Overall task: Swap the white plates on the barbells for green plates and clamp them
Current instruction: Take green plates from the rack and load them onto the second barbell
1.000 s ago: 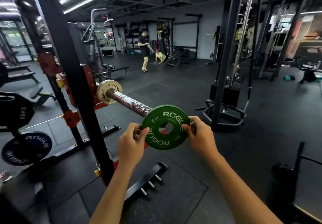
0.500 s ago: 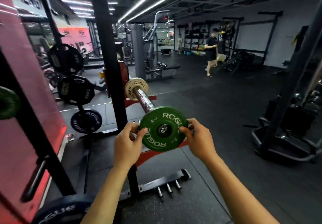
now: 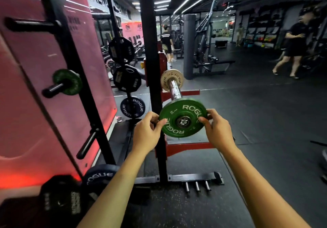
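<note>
Pinching the rim from both sides, your fingers [image 3: 160,122] are clamped on the green plate [image 3: 183,117]: left hand [image 3: 146,133] on its left edge, right hand [image 3: 216,130] on its right. You have the plate on the tip of the barbell sleeve [image 3: 174,89], whose end cap shows through the centre hole. Farther up the sleeve, a white plate [image 3: 165,82] sits against the rack upright [image 3: 152,68]. Another green plate [image 3: 68,81] hangs on a storage peg [image 3: 53,89] at left.

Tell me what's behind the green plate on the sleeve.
Behind the green plate, held by the left hand and right hand, the barbell sleeve runs to a white plate. No clamp shows.
</note>
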